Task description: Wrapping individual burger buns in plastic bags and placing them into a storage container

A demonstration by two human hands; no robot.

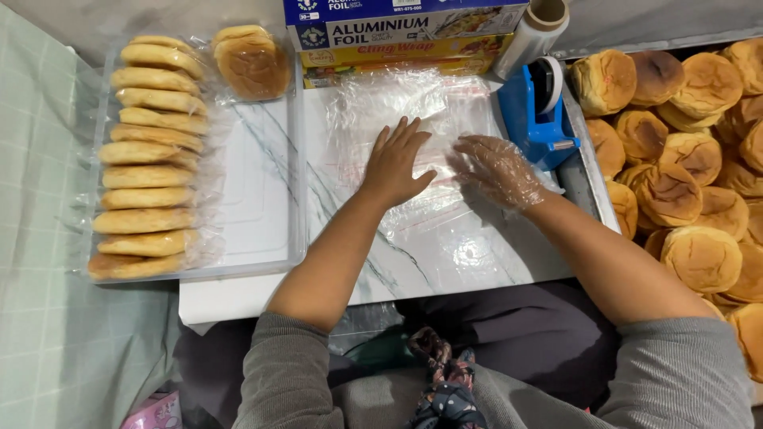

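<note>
Clear crinkly film sheet [433,214] w/ both hands flat, grip released: left hand [395,163], gloved right hand [497,168].

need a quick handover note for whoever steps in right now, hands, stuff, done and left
Left hand: bare, flat on the clear sheet of cling film spread over the white marble-look board.
Right hand: in a thin clear glove, fingers resting on the same film.
Done: a row of wrapped golden buns stands in the clear plastic tray.
Left: unwrapped brown buns piled at the right; no bun on the film yet.
Blue tape dispenser stands by the right hand.
</note>
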